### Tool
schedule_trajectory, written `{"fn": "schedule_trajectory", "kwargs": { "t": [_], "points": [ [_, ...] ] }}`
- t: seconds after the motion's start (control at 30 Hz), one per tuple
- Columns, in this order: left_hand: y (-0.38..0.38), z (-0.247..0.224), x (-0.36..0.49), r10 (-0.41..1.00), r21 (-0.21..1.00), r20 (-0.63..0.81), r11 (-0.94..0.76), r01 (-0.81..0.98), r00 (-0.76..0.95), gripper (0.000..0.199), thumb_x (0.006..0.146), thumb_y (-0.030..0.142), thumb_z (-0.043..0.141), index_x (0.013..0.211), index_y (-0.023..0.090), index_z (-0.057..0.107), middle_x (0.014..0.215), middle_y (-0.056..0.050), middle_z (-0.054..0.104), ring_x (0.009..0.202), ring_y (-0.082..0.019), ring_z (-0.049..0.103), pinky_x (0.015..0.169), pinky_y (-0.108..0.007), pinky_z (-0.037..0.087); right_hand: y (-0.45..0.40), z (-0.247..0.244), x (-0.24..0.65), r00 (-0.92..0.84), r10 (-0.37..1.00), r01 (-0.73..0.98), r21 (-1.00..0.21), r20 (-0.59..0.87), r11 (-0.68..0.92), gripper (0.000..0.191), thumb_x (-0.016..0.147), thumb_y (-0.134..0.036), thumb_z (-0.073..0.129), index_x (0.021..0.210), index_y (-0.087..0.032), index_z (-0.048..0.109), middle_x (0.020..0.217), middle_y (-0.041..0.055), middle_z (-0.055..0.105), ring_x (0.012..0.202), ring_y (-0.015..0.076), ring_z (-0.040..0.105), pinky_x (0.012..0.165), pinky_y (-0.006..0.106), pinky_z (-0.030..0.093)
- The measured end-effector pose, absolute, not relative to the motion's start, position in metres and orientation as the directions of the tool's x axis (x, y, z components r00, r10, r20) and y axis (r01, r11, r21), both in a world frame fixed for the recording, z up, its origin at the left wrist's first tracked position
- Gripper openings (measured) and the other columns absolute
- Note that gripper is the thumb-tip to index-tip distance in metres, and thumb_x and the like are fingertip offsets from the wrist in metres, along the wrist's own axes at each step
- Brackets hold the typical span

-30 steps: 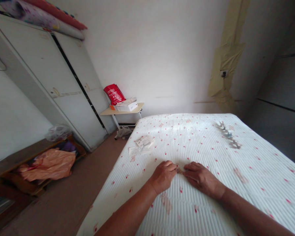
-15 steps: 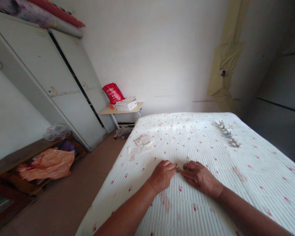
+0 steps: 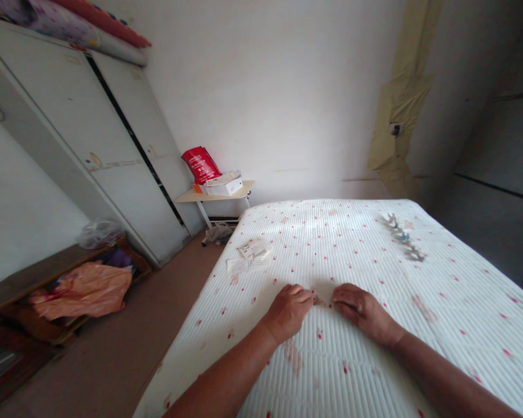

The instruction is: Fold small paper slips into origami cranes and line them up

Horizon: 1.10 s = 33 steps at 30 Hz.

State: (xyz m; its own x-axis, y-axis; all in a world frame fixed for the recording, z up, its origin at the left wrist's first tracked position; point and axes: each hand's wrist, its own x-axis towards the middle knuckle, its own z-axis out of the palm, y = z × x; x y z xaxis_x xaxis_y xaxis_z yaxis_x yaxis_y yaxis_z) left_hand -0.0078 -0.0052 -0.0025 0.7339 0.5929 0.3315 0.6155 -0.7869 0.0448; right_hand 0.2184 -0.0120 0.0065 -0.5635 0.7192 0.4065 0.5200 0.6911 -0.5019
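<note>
My left hand (image 3: 289, 310) is closed, its thumb and fingertips pinched together low over the bed's ribbed white cover (image 3: 314, 366). A small brownish piece (image 3: 318, 301) sticks out from these fingertips to the right; it is too small to name. Across a short gap, my right hand (image 3: 366, 313) has its fingers curled together, apart from that piece. Whatever the right fingers hold, if anything, is hidden. Farther off on the right lies a row of small grey, many-pointed pieces (image 3: 403, 237). Printed papers (image 3: 255, 255) lie flat to the left.
Beyond the bed's far left corner a small table (image 3: 192, 196) carries a red bag (image 3: 200, 165) and a white box (image 3: 224, 186). A grey wardrobe (image 3: 78, 116) stands at the left. An orange plastic bag (image 3: 87, 290) lies on a low wooden shelf unit (image 3: 35, 264).
My right hand has drawn a little to the right, away from the brownish piece, and its fingers have curled in. My left hand stays in place on the piece.
</note>
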Motion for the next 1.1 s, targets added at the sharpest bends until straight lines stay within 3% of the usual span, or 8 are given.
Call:
{"fn": "schedule_trajectory", "kwargs": {
  "t": [0.23,0.43,0.6,0.83,1.1],
  "points": [
    [-0.007,0.0,-0.007,0.608,-0.017,0.293,-0.768,0.64,0.738,0.013,0.085,0.015,0.047,0.089,0.016,0.06,0.097,-0.004,0.062,0.09,-0.015,0.049,0.077,-0.03,0.04,-0.009,0.004,0.216,-0.582,0.689,0.522,-0.45,0.432,0.724,0.022,0.086,-0.02,0.044,0.096,-0.02,0.064,0.09,0.0073,0.063,0.083,0.0169,0.058,0.074,0.03,0.048],
    [-0.007,-0.001,-0.006,0.623,-0.023,0.272,-0.758,0.652,0.734,0.013,0.087,0.02,0.047,0.087,0.017,0.059,0.087,-0.002,0.062,0.087,-0.015,0.049,0.074,-0.03,0.04,-0.011,0.005,0.208,-0.63,0.64,0.595,-0.256,0.44,0.762,0.031,0.085,-0.021,0.048,0.114,-0.025,0.059,0.095,0.0075,0.062,0.087,0.0179,0.056,0.075,0.031,0.044],
    [-0.007,-0.002,-0.006,0.627,-0.032,0.287,-0.75,0.661,0.724,0.016,0.087,0.019,0.045,0.091,0.017,0.06,0.095,-0.004,0.062,0.089,-0.016,0.049,0.076,-0.031,0.04,-0.011,0.004,0.203,-0.657,0.643,0.64,-0.16,0.395,0.752,0.024,0.087,-0.027,0.048,0.105,-0.027,0.064,0.092,0.006,0.061,0.084,0.0172,0.055,0.073,0.03,0.04],
    [-0.01,-0.001,-0.007,0.637,-0.013,0.297,-0.742,0.67,0.711,0.019,0.087,0.021,0.045,0.095,0.018,0.062,0.101,-0.006,0.063,0.089,-0.017,0.05,0.076,-0.032,0.04,-0.015,0.007,0.2,-0.655,0.651,0.661,-0.127,0.384,0.74,0.021,0.087,-0.026,0.049,0.097,-0.026,0.067,0.091,0.0061,0.061,0.082,0.0172,0.053,0.07,0.029,0.037],
    [-0.013,-0.003,-0.007,0.663,0.063,0.339,-0.724,0.687,0.667,0.023,0.087,0.018,0.044,0.104,0.019,0.059,0.108,-0.004,0.062,0.092,-0.017,0.051,0.079,-0.033,0.041,-0.016,0.006,0.205,-0.661,0.661,0.652,-0.165,0.354,0.74,0.023,0.088,-0.026,0.048,0.104,-0.028,0.064,0.095,0.0048,0.062,0.085,0.0177,0.055,0.072,0.031,0.039]
  ]
}}
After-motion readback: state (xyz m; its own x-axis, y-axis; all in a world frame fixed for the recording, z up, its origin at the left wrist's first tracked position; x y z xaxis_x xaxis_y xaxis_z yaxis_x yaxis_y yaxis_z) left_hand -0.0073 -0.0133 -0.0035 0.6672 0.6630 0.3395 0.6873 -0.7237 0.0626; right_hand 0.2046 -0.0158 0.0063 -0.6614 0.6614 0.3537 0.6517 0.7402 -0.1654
